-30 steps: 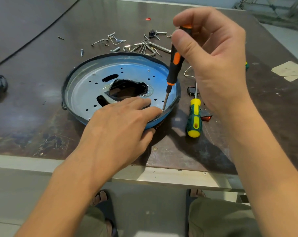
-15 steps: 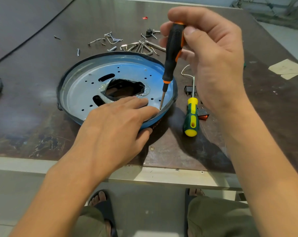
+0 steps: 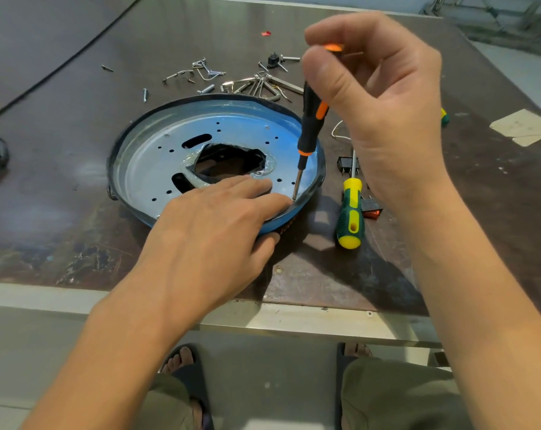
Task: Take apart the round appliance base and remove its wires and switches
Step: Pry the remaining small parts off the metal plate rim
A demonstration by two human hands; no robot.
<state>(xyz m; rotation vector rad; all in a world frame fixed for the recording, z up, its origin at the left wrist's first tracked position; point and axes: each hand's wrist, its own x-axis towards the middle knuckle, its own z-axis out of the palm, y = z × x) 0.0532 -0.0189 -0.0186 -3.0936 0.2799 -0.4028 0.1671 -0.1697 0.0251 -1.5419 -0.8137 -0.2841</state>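
Both hands work at the near right edge of a round, blue-rimmed appliance base of silvery metal (image 3: 157,162), which lies flat on a dark brown worktable (image 3: 61,212), close to its front edge. The left hand (image 3: 207,231) rests on the disc with fingers straight and pressed flat, its thumb against the outer blue wall below. The right hand (image 3: 384,113), raised above, pinches the orange cap of a slim black-and-orange screwdriver (image 3: 311,125) between thumb and fingertips. The tool stands nearly upright, and its tip meets the plate just inside the rim, right beside the left index finger (whether it sits in a screw head cannot be told). A ragged dark hole (image 3: 228,162) opens in the middle of the disc. Just right of the base lies a green-and-yellow screwdriver (image 3: 349,212), with a small black switch (image 3: 345,164) by its shaft and a red-faced switch (image 3: 373,212) beside its handle. A thin white wire (image 3: 333,131) curves near the right hand. Beyond the base, loose screws and bent metal clips (image 3: 253,83) lie scattered on the table, and a pale scrap of paper (image 3: 523,127) lies far to the right.
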